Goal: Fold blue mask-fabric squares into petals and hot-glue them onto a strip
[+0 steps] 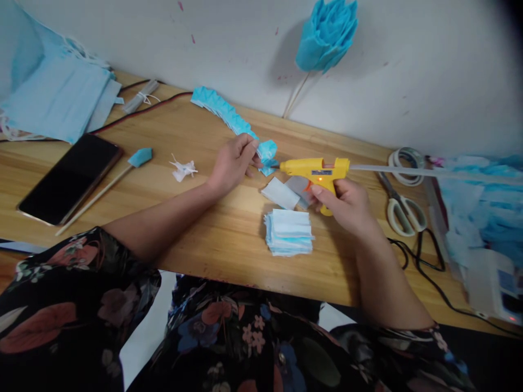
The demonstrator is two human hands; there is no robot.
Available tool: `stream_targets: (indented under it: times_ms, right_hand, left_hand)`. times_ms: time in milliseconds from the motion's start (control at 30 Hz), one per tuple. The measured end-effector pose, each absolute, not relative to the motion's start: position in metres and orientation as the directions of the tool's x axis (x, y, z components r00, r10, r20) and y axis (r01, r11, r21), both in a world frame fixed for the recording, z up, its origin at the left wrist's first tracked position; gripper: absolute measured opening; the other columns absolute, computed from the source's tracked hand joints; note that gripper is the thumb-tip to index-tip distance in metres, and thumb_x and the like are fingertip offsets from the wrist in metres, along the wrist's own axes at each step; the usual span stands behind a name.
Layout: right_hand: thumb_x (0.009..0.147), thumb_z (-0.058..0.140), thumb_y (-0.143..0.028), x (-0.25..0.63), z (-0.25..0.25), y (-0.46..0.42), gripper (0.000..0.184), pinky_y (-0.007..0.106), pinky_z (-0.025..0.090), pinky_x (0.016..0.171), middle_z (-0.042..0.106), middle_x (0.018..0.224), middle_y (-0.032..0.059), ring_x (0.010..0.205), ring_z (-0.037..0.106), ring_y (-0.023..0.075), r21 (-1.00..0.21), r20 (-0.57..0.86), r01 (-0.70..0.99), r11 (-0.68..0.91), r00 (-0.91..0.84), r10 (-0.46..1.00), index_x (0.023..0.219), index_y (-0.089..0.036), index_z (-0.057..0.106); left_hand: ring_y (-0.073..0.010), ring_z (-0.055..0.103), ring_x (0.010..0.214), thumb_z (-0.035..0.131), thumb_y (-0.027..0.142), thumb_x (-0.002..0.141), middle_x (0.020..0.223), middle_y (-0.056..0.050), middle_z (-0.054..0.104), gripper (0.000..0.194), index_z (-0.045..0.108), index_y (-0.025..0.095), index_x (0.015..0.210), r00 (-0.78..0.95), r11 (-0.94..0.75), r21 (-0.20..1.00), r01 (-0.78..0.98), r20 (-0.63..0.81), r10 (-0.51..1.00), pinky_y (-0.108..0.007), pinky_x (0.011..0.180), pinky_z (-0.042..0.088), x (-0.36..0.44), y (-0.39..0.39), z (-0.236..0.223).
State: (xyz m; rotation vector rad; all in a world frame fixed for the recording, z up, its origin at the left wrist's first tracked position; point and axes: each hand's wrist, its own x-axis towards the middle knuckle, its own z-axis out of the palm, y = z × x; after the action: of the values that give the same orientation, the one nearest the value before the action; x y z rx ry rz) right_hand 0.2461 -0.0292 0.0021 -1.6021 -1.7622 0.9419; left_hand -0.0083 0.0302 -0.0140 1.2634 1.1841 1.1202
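My right hand (pixel 347 201) is wrapped round the handle of a yellow hot glue gun (pixel 314 167), with a long glue stick (pixel 384 169) running out of its back. The nozzle points left and meets, or nearly meets, a small folded blue piece of mask fabric (pixel 267 149). Pinched in my left hand (pixel 232 163) is that blue piece; the fingertips partly hide it. Behind this hand lies a curved row of folded blue petals (pixel 223 109). Below the gun sit a stack of cut mask rectangles (pixel 288 231) and a loose pale rectangle (pixel 280 193).
A phone (pixel 69 179), a stick with a blue tip (pixel 102 190) and face masks (pixel 57 87) lie left. A blue fabric flower (pixel 327 35) leans on the wall. Scissors (pixel 404 212), tape (pixel 406 163), a black cord (pixel 439 294) and a bin of blue scraps (pixel 486 212) are right.
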Motion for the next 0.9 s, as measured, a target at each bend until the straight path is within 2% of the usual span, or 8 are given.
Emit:
stream_targets:
  times_ms: [100, 233, 533, 900]
  right_hand:
    - [0.086, 0.068, -0.064, 0.2467, 0.003, -0.0282, 0.039, 0.037, 0.055, 0.059, 0.079, 0.089, 0.0089, 0.076, 0.072, 0.026, -0.836, -0.046, 0.549, 0.01, -0.088, 0.995, 0.089, -0.026, 0.073]
    - [0.086, 0.066, -0.067, 0.2475, 0.0058, -0.0275, 0.042, 0.039, 0.057, 0.065, 0.08, 0.091, 0.0096, 0.084, 0.074, 0.0285, -0.816, -0.022, 0.578, 0.03, -0.083, 0.996, 0.088, -0.026, 0.074]
    - [0.087, 0.067, -0.063, 0.2468, 0.0081, -0.0287, 0.037, 0.04, 0.058, 0.073, 0.079, 0.096, 0.0081, 0.086, 0.072, 0.0274, -0.778, -0.001, 0.62, 0.102, -0.164, 0.987, 0.089, -0.027, 0.074]
    - [0.089, 0.064, -0.055, 0.2456, 0.004, -0.0299, 0.033, 0.034, 0.048, 0.064, 0.073, 0.085, 0.006, 0.079, 0.065, 0.0239, -0.739, -0.017, 0.663, 0.119, -0.195, 0.981, 0.087, -0.023, 0.072]
  left_hand:
    - [-0.0084, 0.07, 0.064, 0.05, 0.017, 0.105, 0.07, 0.002, 0.062, 0.025, 0.052, 0.019, 0.08, 0.08, 0.009, 0.999, 0.036, -0.012, 0.997, -0.014, 0.046, 0.047, -0.0083, 0.0307, -0.0152]
    - [-0.0086, 0.071, 0.064, 0.05, 0.019, 0.105, 0.07, 0.003, 0.063, 0.024, 0.051, 0.018, 0.08, 0.081, 0.006, 1.0, 0.024, -0.008, 0.997, -0.014, 0.047, 0.046, -0.0083, 0.0313, -0.0164]
    - [-0.0114, 0.072, 0.067, 0.051, 0.019, 0.104, 0.07, 0.001, 0.063, 0.025, 0.051, 0.019, 0.079, 0.073, 0.02, 0.999, 0.041, -0.023, 0.997, -0.016, 0.05, 0.046, -0.0082, 0.031, -0.0148]
    - [-0.0112, 0.072, 0.068, 0.052, 0.022, 0.104, 0.073, 0.0, 0.064, 0.023, 0.052, 0.02, 0.081, 0.086, -0.003, 0.999, 0.053, -0.002, 0.996, -0.014, 0.048, 0.047, -0.0088, 0.0317, -0.0181]
